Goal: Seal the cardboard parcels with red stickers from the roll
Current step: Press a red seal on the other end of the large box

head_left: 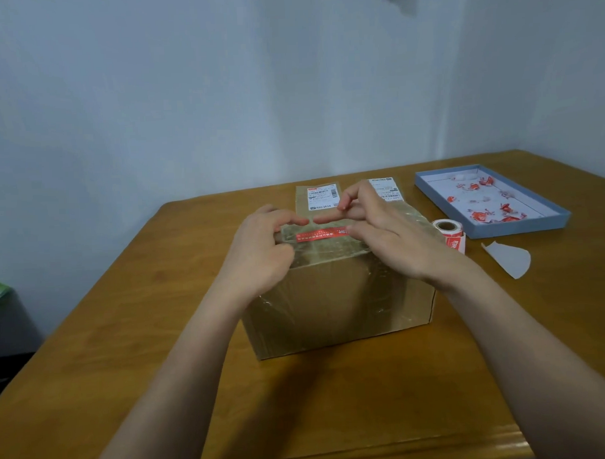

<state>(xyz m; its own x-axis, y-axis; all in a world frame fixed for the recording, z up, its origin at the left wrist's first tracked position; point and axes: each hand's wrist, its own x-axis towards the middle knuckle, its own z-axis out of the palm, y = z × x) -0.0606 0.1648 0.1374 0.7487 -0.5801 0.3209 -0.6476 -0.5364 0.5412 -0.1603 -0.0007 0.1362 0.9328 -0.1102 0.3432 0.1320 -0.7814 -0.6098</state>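
Parcel: a cardboard parcel (337, 296) wrapped in clear tape stood on the wooden worktop (126, 321), directly under both hands.
Red sticker: a red sticker (320, 235) lay flat across the parcel's top, between the two hands; its right end ran under the right hand's thumb.
Left hand: the left hand (264, 251) rested on the parcel's top left edge, fingers stretched out and nearly straight, fingertips pressing down just beside the sticker's left end; it gripped nothing.
Right hand: the right hand (387, 233) lay over the top right of the parcel, forefinger extended toward the left hand, thumb pressing the sticker's right end, the other fingers loosely bent above.
Sticker roll: the sticker roll (450, 234) stood upright on the worktop just beyond the right hand.
Tray: a shallow blue tray (520, 230) with crumpled red-and-white scraps sat farther right of the right hand.
Backing paper: a white backing paper (509, 258) lay near the roll.
Labelled parcels: two labelled parcels (322, 196) showed beyond the fingertips.
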